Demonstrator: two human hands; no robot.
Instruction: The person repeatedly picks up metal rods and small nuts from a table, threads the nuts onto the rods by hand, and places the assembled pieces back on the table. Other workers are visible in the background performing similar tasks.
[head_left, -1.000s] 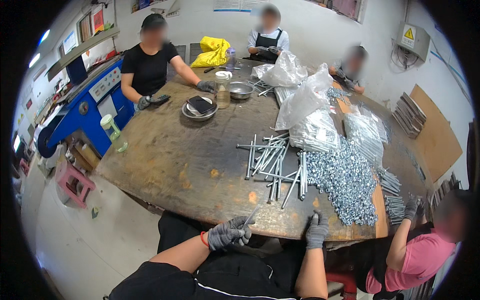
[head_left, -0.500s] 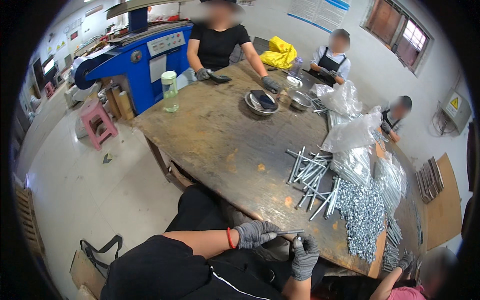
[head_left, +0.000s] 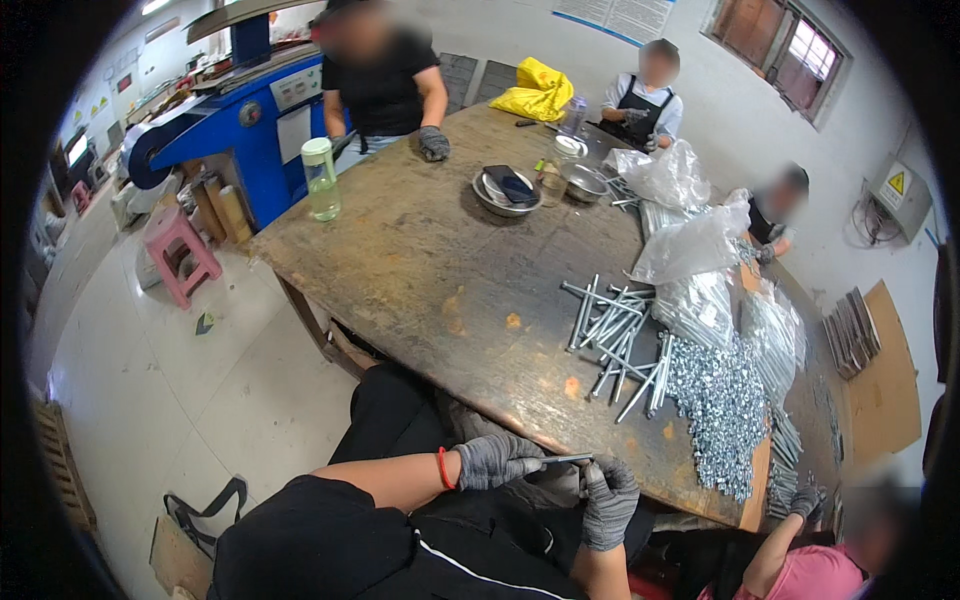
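Left hand (head_left: 497, 461): fingers grasping 1 metal bolt (head_left: 567, 459) near 1 end, rest of shank sticking out past the fingertips toward the right. Looks deliberate: grip stays off the far end, so the other hand can get at it. Head not visible, probably inside the grip.

Right hand (head_left: 609, 506): fingers curled up at that free end. Can't tell if they pinch a nut or just touch the tip; too small. Meeting end-on likely keeps the 2 hands from crowding each other.

Bolt is held over the near edge of the desk (head_left: 390, 265), nearly level, which probably suits fine finger work close to the body.

Beyond the fingers: loose bolt pile (head_left: 618, 340), crisscrossed, probably easy to pick singly. Right of it, heap of small shiny nuts (head_left: 718, 415), nearer the right fingers. Clear plastic bags (head_left: 697, 305) sit behind both, farther from the fingers.
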